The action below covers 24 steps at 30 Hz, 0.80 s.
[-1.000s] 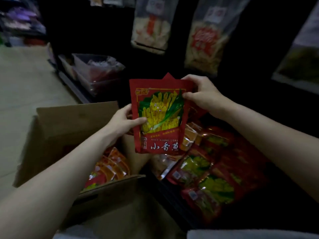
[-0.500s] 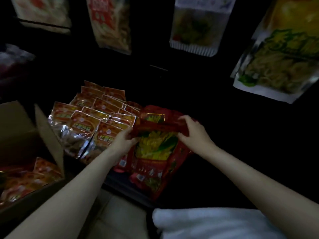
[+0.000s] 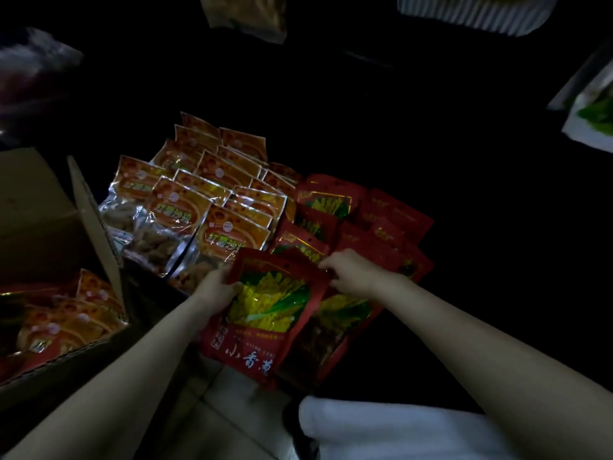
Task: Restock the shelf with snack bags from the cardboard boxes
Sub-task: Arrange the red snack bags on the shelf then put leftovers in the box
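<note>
A red snack bag (image 3: 265, 310) with a yellow and green picture lies at the front of a dark low shelf, on top of several other red bags (image 3: 371, 220). My left hand (image 3: 217, 290) grips its left edge. My right hand (image 3: 351, 272) pinches its top right corner. Left of the red bags, several orange bags (image 3: 212, 194) stand in rows on the same shelf. An open cardboard box (image 3: 93, 227) at the left holds more orange bags (image 3: 66, 323).
Large snack bags hang above the shelf at the top (image 3: 245, 14) and at the right edge (image 3: 590, 111). A white cloth (image 3: 381, 426) lies at the bottom, and pale floor shows between the box and the shelf.
The red bag went from held upright in the air down onto the pile of red bags on the shelf. The view swung right and down, and the box slid to the left edge.
</note>
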Each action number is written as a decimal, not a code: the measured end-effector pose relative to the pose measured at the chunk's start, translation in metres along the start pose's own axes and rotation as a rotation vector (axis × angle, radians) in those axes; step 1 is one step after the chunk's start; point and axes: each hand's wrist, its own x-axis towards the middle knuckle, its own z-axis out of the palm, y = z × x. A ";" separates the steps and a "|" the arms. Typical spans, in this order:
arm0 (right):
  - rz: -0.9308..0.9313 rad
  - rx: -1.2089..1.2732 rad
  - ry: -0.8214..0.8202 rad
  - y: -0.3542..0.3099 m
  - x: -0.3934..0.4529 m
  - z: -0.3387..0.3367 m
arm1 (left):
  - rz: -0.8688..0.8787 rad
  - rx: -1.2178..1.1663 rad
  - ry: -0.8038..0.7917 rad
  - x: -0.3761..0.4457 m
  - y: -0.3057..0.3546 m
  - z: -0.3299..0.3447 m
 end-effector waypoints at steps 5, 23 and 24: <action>0.049 0.087 0.231 0.011 0.041 0.001 | 0.003 0.087 0.081 0.034 -0.008 -0.004; 0.311 0.117 0.126 0.016 0.123 0.015 | 0.345 0.190 0.107 0.028 -0.048 0.045; 0.304 0.128 0.129 0.016 0.122 0.017 | 0.395 0.286 0.032 0.023 -0.058 0.046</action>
